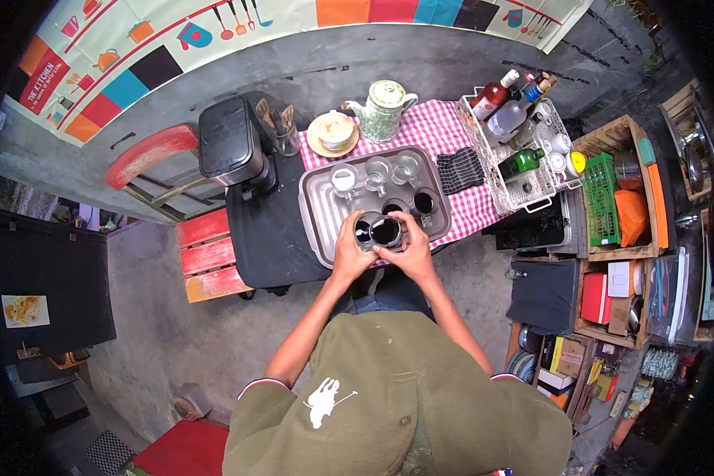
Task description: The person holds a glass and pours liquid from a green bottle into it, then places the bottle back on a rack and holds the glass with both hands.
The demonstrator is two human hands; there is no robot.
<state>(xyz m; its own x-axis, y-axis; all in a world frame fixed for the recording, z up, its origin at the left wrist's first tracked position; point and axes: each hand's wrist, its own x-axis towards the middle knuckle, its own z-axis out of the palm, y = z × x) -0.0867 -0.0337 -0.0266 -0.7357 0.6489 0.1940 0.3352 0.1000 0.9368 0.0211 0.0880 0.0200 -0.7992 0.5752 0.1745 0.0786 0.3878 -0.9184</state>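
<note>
In the middle of the frame, two small cups of dark liquid are held close together over the near edge of a brown tray (325, 222). The left hand (354, 258) has its fingers curled in around the left cup (363, 231); the right hand (411, 256) has its fingers bent around the outer side of the right cup (385, 232). Neither hand is spread wide, and the thumbs come in from the near side. Whether the cups touch each other or the tray beneath is hidden.

Behind them on the tray stand two more dark-filled cups (424, 202), partly screened by the hands, then see-through cups (377, 173) and one with something white in it (343, 179). Farther back, on a checked cloth (472, 208) over the surface, are a patterned teapot (383, 113) and a lidded bowl (333, 132). A wire rack (554, 190) with bottles sits at upper right.

The cups look like glass: likely light but stiff, slick if wet, and apt to chip if knocked together. The liquid would slop if either tilted. The sides below the rim seem the best hold, or a handle where there is one, with a light, even squeeze and both kept upright.
</note>
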